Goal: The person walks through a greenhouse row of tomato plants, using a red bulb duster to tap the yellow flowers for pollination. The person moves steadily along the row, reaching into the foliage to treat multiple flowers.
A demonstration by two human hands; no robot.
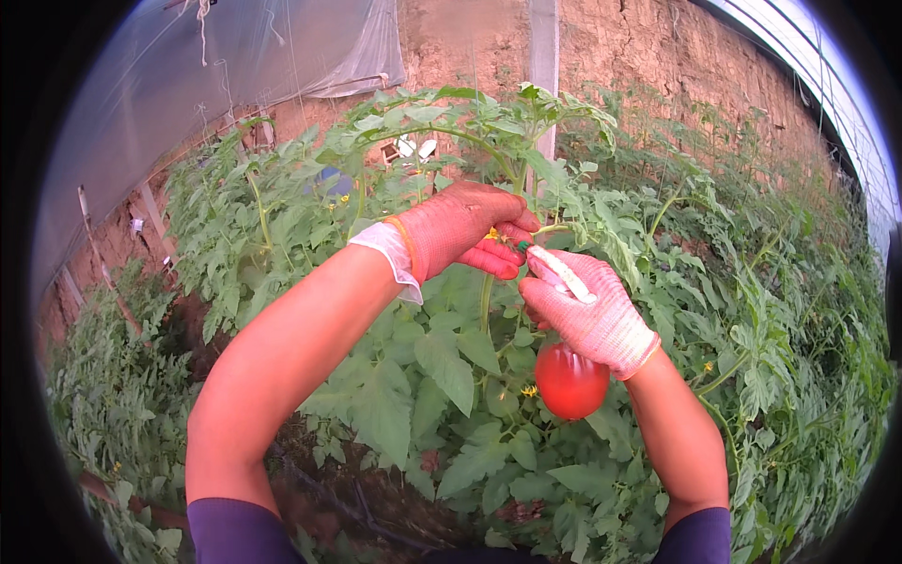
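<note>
Tomato plants with green leaves [444, 366] stand before me. My left hand [472, 229], in a reddish knit glove over a thin white one, has its fingers bent around a yellow flower cluster [493, 233] beside the main stem. In a pale knit glove, my right hand [592, 303] grips a small white tube-like tool [561, 273] between thumb and fingers. Its green tip [523, 246] is at my left fingertips by the flowers. Below my right hand hangs a round, shiny red object [572, 382]; what holds it is hidden. Whether my left fingers pinch the flower stalk cannot be told.
More tomato plants [761, 310] crowd the right side, others [232, 233] the left. Behind rise a rough earthen wall [465, 42] and a pale post [543, 56]. Plastic sheeting [246, 63] hangs at upper left. A thin stake [106, 268] leans at left. Some stems arch across near my hands.
</note>
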